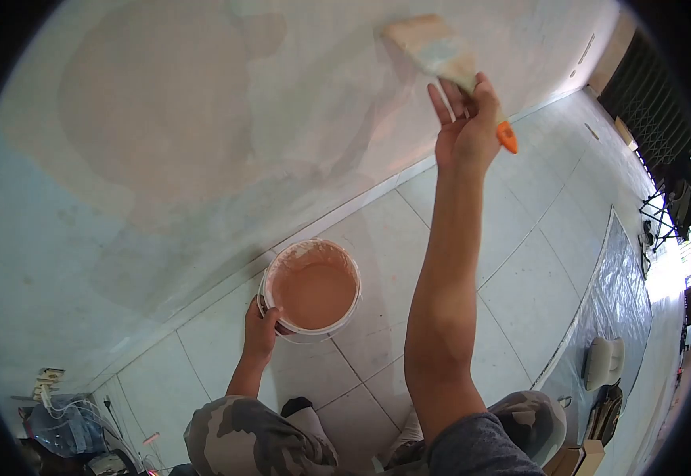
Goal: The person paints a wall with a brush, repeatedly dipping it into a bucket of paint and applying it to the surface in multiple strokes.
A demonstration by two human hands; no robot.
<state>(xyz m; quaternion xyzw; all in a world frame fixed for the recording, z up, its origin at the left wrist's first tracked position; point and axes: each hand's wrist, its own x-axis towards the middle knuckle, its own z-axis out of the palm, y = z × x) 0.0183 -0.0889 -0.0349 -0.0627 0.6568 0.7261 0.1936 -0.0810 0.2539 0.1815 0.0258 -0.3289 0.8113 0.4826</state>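
My right hand [468,127] is raised at the wall and closed round the handle of a wide paintbrush [432,47]. Its bristles carry pinkish paint and lie close against the wall surface; the handle's orange end sticks out below my hand. My left hand [260,332] grips the rim and side of a white bucket [353,316] low down by the foot of the wall. Inside the bucket is salmon-pink paint [313,293], with splashes on the inner wall. Damp-looking pinkish patches cover part of the wall [163,103].
Pale floor tiles [520,262] run along the skirting. Clear plastic sheeting [599,309] lies to the right with a beige cushion-like object [604,363] on it. A wall socket with cables [48,382] and a clear plastic container [64,428] are at lower left. A dark folding gate [650,95] stands far right.
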